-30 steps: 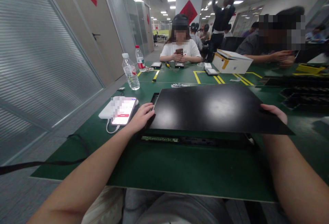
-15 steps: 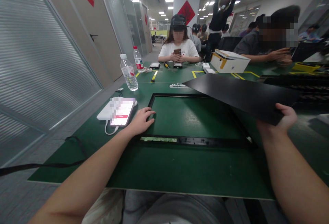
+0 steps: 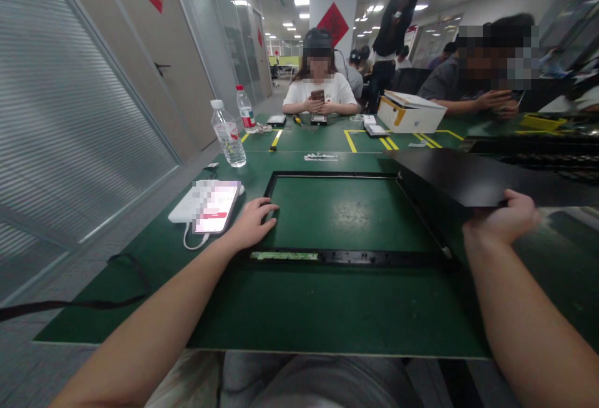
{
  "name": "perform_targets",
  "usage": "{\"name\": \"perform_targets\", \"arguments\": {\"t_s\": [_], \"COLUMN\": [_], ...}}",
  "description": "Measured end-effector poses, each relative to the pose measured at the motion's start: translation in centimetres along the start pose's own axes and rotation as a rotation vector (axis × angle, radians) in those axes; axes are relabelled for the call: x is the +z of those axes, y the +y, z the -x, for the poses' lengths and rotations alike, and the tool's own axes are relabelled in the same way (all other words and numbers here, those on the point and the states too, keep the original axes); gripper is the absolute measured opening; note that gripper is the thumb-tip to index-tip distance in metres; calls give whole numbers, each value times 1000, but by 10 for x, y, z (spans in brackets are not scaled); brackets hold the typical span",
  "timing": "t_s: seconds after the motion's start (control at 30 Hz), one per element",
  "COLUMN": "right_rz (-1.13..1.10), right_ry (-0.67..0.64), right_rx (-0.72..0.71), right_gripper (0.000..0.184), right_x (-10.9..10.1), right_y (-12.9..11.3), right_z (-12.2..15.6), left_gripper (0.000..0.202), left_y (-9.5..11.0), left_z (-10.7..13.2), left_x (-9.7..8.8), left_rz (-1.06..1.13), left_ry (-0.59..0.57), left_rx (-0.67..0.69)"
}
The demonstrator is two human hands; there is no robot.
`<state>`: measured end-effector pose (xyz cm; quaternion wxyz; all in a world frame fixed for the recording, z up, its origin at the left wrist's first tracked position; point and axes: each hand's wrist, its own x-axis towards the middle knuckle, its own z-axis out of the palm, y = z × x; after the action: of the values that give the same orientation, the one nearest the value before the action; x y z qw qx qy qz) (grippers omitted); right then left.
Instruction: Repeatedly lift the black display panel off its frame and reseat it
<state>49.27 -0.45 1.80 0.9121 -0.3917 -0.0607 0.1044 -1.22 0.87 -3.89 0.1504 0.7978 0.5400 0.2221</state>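
A black rectangular frame point(image 3: 337, 175) lies on the green table, its middle open. A thin green circuit strip point(image 3: 285, 256) is set in its near bar. My left hand point(image 3: 256, 222) rests over the frame's left bar, fingers and thumb curled about it, hiding part of it. To the right, my right hand point(image 3: 512, 218) grips a thin flat black panel point(image 3: 468, 177) by its near edge. The panel is held above the table, right of the frame, with its left corner over the frame's far right corner.
Left of the frame lie a phone point(image 3: 216, 207) and a white cabled device point(image 3: 185, 203). Two water bottles point(image 3: 229, 140) stand behind them. A white box point(image 3: 414, 111) sits at the back. Across the table a person point(image 3: 321, 87) holds a phone. Dark stacked parts point(image 3: 524, 152) lie far right.
My right hand has carried the black panel rightward and lowered its tilt, uncovering the frame's far right corner. My left hand stays at the frame's left bar.
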Motion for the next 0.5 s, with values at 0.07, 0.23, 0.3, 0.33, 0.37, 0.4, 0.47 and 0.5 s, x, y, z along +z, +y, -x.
{"name": "perform_targets", "arguments": {"t_s": [0.07, 0.23, 0.3, 0.33, 0.37, 0.4, 0.47, 0.5], "right_rz": [27, 126, 172, 184, 191, 198, 217, 229], "right_ry": [-18, 57, 54, 53, 54, 62, 45, 37], "right_rx": [21, 127, 160, 177, 197, 215, 264, 282], "right_gripper": [21, 23, 23, 22, 22, 21, 20, 21], "right_x": [0, 0, -1, -1, -2, -4, -7, -10], "right_y": [-1, -1, 1, 2, 3, 4, 7, 9], "right_z": [1, -3, -4, -5, -6, -8, -15, -21], "left_gripper": [47, 46, 45, 46, 46, 47, 48, 47], "left_y": [0, 1, 2, 2, 2, 2, 1, 1], "left_z": [0, 0, 0, 0, 0, 0, 0, 0], "left_x": [0, -1, -1, -1, -1, -1, -1, -1], "left_rz": [-10, -9, -9, -12, -15, -17, -14, -9], "left_ry": [-8, -8, -6, -8, -11, -13, -10, -7], "left_rx": [2, -1, -1, -1, -1, -2, -3, -4]}}
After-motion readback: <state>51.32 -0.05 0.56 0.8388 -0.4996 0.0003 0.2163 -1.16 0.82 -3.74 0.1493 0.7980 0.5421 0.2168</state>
